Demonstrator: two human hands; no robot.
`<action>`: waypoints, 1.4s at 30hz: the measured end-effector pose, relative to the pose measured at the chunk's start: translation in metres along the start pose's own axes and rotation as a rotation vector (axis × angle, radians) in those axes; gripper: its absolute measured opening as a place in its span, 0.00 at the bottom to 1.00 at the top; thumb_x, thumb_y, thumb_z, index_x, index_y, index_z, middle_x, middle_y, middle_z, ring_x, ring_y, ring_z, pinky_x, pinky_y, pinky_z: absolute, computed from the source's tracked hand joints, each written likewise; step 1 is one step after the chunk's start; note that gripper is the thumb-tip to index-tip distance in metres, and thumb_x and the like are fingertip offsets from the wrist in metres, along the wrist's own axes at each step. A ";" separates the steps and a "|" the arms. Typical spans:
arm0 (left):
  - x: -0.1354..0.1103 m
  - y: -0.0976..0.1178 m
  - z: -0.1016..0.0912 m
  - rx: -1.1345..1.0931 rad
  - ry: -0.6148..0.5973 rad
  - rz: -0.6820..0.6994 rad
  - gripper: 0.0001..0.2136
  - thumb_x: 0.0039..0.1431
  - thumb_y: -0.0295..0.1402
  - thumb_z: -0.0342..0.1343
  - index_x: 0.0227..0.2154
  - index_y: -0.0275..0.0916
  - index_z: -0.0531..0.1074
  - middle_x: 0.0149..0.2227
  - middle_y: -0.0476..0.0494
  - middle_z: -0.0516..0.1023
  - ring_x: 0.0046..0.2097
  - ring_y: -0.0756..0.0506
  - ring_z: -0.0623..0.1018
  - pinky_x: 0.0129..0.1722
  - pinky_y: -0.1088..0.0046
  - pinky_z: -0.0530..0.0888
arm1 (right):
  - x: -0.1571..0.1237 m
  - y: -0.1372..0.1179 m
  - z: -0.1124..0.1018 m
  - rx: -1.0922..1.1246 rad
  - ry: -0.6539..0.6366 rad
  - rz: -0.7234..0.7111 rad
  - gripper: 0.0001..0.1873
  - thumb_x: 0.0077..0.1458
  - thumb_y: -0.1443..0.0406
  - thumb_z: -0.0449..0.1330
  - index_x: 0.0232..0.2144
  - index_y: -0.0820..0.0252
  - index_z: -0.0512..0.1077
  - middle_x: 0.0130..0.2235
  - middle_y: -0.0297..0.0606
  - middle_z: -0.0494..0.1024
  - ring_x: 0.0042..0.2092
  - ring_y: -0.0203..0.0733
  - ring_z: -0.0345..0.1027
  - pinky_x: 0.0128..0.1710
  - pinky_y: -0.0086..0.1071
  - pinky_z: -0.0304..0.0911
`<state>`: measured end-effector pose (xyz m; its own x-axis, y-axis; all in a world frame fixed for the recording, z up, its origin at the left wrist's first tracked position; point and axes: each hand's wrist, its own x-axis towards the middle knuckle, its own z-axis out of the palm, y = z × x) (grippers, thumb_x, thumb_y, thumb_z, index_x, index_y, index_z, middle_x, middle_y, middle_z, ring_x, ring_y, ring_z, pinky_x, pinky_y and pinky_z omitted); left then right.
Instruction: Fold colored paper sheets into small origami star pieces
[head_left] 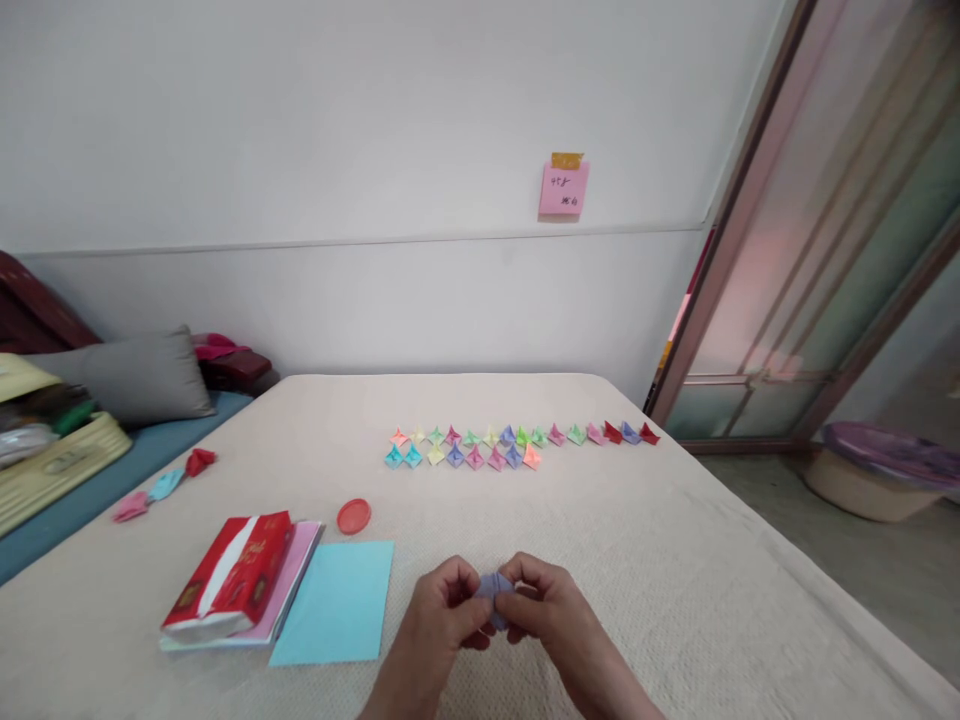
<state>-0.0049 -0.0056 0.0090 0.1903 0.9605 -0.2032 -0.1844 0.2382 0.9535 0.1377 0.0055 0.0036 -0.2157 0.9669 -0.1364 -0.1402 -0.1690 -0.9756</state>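
My left hand (441,612) and my right hand (544,607) meet low in the middle of the view, both pinching a small folded piece of lilac paper (493,597). Its folds are partly hidden by my fingers. Nearest to my left hand lies a flat sheet of light blue paper (334,603). Beyond it, a red tissue packet (229,572) rests on a stack of pink paper (294,580). Farther ahead on the beige cloth-covered surface (675,580), two rows of small folded paper pieces (480,447) stand in many colours.
A round red lid (353,516) lies near the blue sheet. Pink, blue and red folded pieces (166,484) lie at the left edge. Beyond it are a blue-covered bench (112,465), grey cushion (127,375) and yellow basket (52,470). A glass door (757,260) and lidded basin (877,470) stand right.
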 end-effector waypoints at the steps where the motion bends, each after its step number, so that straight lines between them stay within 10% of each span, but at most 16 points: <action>1: 0.001 -0.001 0.000 -0.001 0.009 0.007 0.06 0.49 0.27 0.58 0.23 0.37 0.65 0.21 0.51 0.73 0.24 0.51 0.71 0.26 0.75 0.64 | 0.001 0.002 0.000 -0.018 -0.003 0.012 0.03 0.42 0.71 0.57 0.21 0.62 0.68 0.18 0.29 0.72 0.21 0.32 0.62 0.22 0.26 0.54; 28: 0.008 -0.024 0.013 -0.364 0.226 0.082 0.02 0.39 0.25 0.61 0.18 0.35 0.73 0.15 0.52 0.72 0.19 0.54 0.66 0.21 0.78 0.58 | 0.004 0.014 0.013 0.080 0.228 -0.086 0.04 0.41 0.72 0.56 0.19 0.61 0.68 0.14 0.27 0.67 0.16 0.27 0.48 0.16 0.25 0.38; 42: 0.006 -0.016 0.007 -0.294 0.107 0.079 0.05 0.43 0.23 0.59 0.21 0.35 0.69 0.18 0.53 0.71 0.21 0.54 0.66 0.22 0.78 0.59 | -0.001 0.004 0.009 -0.028 0.087 -0.117 0.04 0.40 0.72 0.57 0.21 0.60 0.67 0.16 0.26 0.67 0.18 0.29 0.54 0.17 0.25 0.46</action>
<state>0.0055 -0.0043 -0.0058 0.0642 0.9837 -0.1679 -0.4681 0.1783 0.8655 0.1282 0.0025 0.0017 -0.1145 0.9928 -0.0344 -0.1325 -0.0496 -0.9899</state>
